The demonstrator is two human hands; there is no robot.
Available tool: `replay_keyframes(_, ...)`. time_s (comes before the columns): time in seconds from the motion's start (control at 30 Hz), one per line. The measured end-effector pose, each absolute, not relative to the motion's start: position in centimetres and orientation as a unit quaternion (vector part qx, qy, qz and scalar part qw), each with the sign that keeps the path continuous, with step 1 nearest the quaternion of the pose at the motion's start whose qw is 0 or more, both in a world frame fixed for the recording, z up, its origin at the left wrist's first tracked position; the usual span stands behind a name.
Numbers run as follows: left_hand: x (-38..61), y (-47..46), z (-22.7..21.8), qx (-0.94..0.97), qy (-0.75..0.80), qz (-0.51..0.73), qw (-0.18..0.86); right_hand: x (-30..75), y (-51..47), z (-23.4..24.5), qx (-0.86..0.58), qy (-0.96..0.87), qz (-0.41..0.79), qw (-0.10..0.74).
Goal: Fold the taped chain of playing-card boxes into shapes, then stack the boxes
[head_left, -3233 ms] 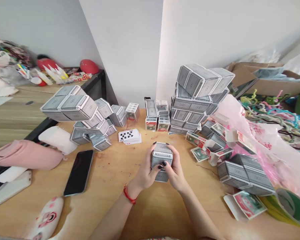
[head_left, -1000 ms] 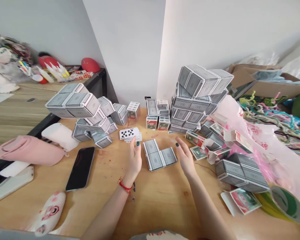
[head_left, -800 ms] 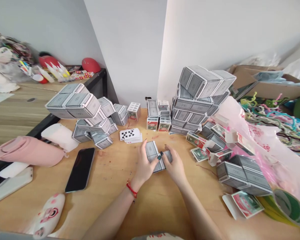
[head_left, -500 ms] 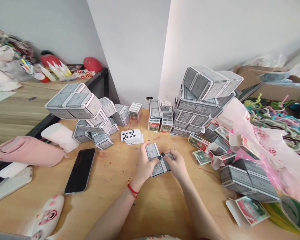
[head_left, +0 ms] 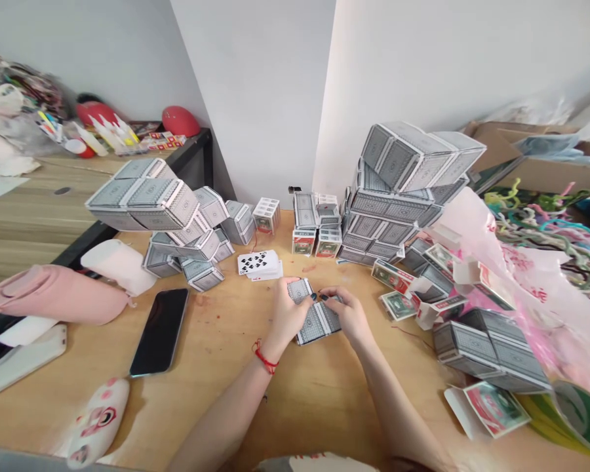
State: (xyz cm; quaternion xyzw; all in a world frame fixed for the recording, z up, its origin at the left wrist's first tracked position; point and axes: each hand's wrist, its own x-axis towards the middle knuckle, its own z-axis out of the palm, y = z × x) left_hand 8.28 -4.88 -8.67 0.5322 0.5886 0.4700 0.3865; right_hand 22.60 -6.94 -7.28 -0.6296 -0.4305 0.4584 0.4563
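Observation:
At the middle of the table, patterned grey-backed playing cards (head_left: 315,326) lie joined edge to edge, tilted a little. My left hand (head_left: 289,313) is closed round their left side, its thumb pressing on top. My right hand (head_left: 350,316) rests at their right side, thumb and forefinger bent close together over the upper edge near my left thumb. Whether a card edge is pinched there is too small to tell. Just beyond my hands sits a loose stack of cards (head_left: 259,263), a ten of spades on top.
Card-built blocks rise in a left stack (head_left: 150,196) and a taller right stack (head_left: 398,196). Card boxes (head_left: 303,241) stand at the back. A black phone (head_left: 160,331) and a pink tumbler (head_left: 73,295) lie left. Green-yellow tape (head_left: 577,410) sits front right.
My right hand's fingers have shifted left and up along the cards, uncovering more of their right part. My left hand keeps its hold. The view has shifted slightly.

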Motion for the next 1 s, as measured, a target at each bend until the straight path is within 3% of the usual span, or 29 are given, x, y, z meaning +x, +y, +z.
replay_keyframes(0.27,8.4,-4.8,-8.6,0.515,0.615,0.484,0.352,23.4,-6.5,-7.6,-0.623,-0.435,0.434,0.484)
replay_keyframes(0.47,7.9,-8.2,-6.7,0.638,0.581,0.471,0.186,24.6,-7.9,-7.9,-0.673,-0.438,0.329,0.496)
replay_keyframes(0.7,8.2,-10.0,-5.0,0.804,0.462,0.344,0.145,22.5,-8.7,-7.7,-0.690,-0.431,0.377,0.443)
replay_keyframes(1.0,8.9,-10.9,-4.1,0.840,0.452,0.269,0.134,22.4,-8.6,-7.7,-0.655,-0.337,0.443,0.512)
